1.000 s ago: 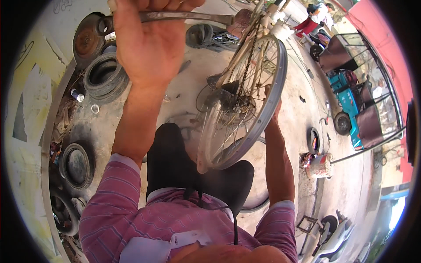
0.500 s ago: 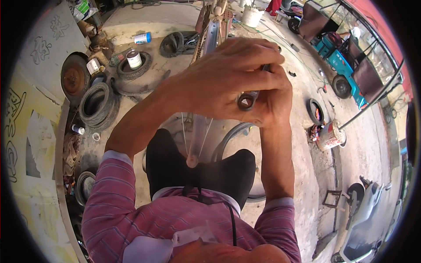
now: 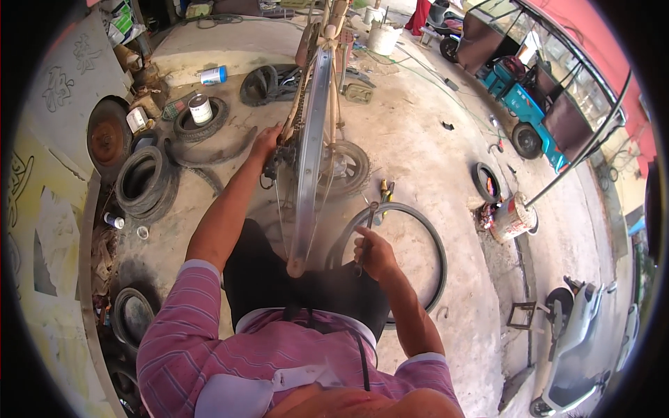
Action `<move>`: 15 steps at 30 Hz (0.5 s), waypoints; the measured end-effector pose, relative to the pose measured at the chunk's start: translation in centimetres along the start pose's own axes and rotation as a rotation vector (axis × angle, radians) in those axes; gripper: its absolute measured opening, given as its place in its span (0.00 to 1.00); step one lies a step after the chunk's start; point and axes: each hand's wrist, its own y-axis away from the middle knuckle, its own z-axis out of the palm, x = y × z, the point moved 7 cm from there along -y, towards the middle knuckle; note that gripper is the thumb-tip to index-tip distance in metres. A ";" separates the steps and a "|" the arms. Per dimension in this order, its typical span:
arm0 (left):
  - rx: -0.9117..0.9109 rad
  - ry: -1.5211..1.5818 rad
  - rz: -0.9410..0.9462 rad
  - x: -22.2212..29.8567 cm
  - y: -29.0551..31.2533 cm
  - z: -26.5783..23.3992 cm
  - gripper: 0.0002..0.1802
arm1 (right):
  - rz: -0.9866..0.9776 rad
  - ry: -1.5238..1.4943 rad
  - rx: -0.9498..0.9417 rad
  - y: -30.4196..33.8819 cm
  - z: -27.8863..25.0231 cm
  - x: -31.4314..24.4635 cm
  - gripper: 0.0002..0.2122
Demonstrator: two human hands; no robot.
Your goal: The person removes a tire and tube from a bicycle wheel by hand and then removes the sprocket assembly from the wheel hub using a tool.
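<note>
Upright in front of me stands a bicycle wheel [image 3: 311,150], seen edge-on with its pale rim bare of a tyre. Close against the wheel's left side, beside the chain and dark hub parts [image 3: 286,155], is my left hand [image 3: 266,145]; its fingers are partly hidden, so its grip is unclear. To the right, above my thigh, my right hand [image 3: 376,255] is closed around a wrench [image 3: 372,217], whose ring end points up and away. Beyond the wrench, a thin bicycle tyre [image 3: 440,254] lies on the floor, with yellow-handled pliers [image 3: 387,189] by its far edge.
Stacked tyres [image 3: 143,182] and a tyre with a can [image 3: 201,109] on it lie left. A small wheel [image 3: 348,167] is behind the bicycle. At right are a bucket [image 3: 514,216], a small stool [image 3: 524,315], a blue three-wheeler [image 3: 523,104] and a parked scooter [image 3: 578,355].
My hands have come apart from in front of my view. The left has gone down to the wheel's side, and the right has lowered to the right with the wrench.
</note>
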 end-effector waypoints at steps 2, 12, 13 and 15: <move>-0.060 -0.019 -0.035 -0.8 -1.3 0.0 0.26 | 0.119 0.137 0.068 1.0 -1.8 2.5 0.19; -0.241 -0.258 -0.213 4.4 0.5 2.2 0.32 | -0.075 0.833 -0.014 2.9 -3.8 4.1 0.15; -0.300 -0.265 -0.151 0.7 -3.2 -0.8 0.32 | -0.049 0.811 -0.022 2.2 -1.7 4.8 0.13; -0.214 -0.198 -0.065 3.0 -1.2 3.3 0.34 | -0.019 0.751 0.100 3.7 -2.6 3.6 0.14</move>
